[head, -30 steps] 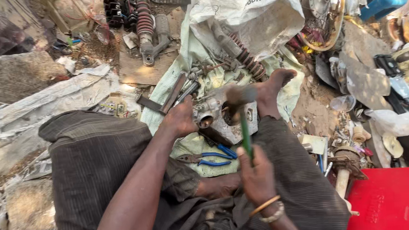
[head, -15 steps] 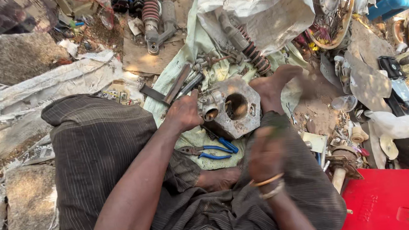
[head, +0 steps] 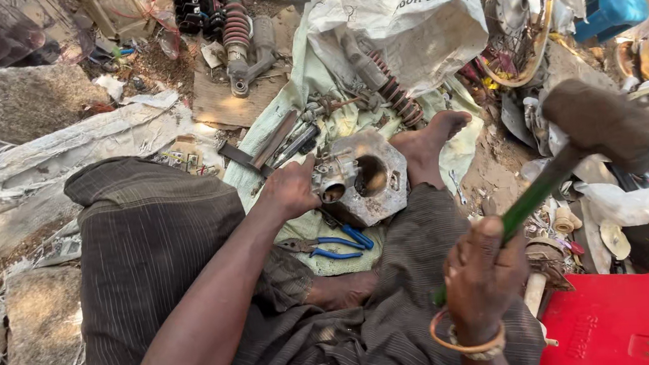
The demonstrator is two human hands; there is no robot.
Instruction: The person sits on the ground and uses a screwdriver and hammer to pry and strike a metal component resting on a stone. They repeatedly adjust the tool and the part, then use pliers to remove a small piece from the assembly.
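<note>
**Hammer raised over engine casing**

Left hand [head: 291,187] grips the left edge of the grey metal engine casing [head: 361,176], which lies on pale cloth [head: 309,227] between the knees, a bare foot [head: 427,144] touching its right side. Blue-handled pliers [head: 328,245] just below it. Right hand [head: 483,272] closed round the green handle of the hammer [head: 609,122], head raised up right. Red crate [head: 619,325] lower right.

Materials and finishes

Dull, grimy cast metal is seen on the engine casing [head: 361,178]. The hammer [head: 579,144] is made of a rough dark head and a glossy green handle. Smooth blue plastic covers the pliers' [head: 330,246] grips. Matt striped cloth forms the trousers [head: 151,252].
</note>
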